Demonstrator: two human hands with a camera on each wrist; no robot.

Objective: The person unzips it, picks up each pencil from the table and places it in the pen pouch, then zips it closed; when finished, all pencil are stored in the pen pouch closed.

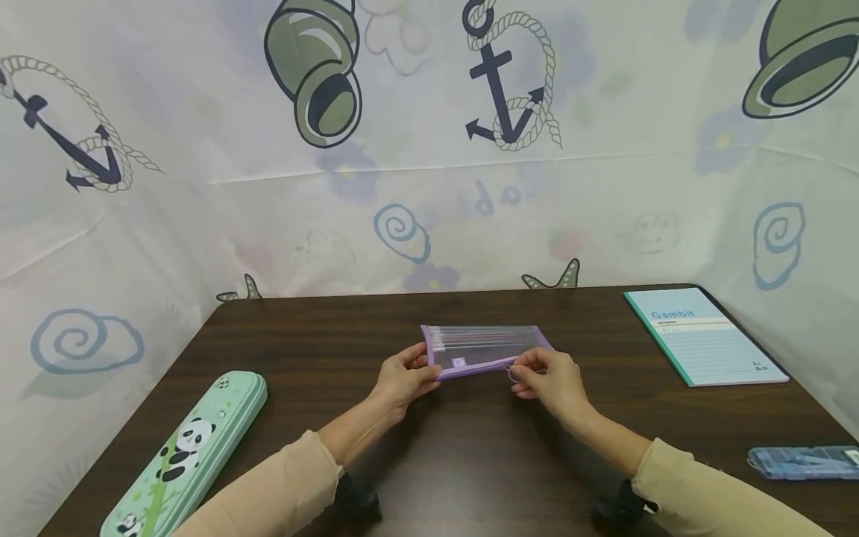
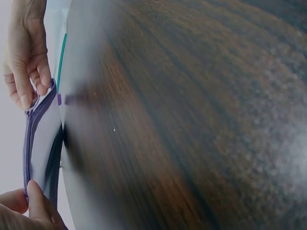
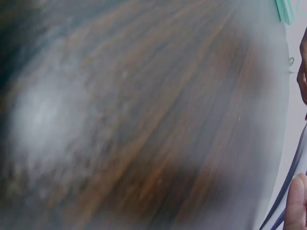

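Note:
A clear zip pouch (image 1: 479,347) with purple edging is held up near the middle of the table, with several thin white sticks inside. My left hand (image 1: 405,379) pinches its left end, thumb on the near side. With thumb and fingers, my right hand (image 1: 552,379) pinches the ring-shaped zipper pull (image 1: 513,374) near the right end of the purple zipper edge. In the left wrist view the zipper edge (image 2: 29,139) runs between both hands. The right wrist view catches only part of the pouch's dark purple edge (image 3: 289,187) beside fingers (image 3: 296,203).
A green panda-print pencil case (image 1: 188,455) lies at the left, close to my left sleeve. At the back right is a notebook (image 1: 705,339) with a green spine. A translucent blue case (image 1: 801,462) sits by the right edge. Printed cloth (image 1: 456,216) hangs behind the dark wooden table (image 1: 483,462).

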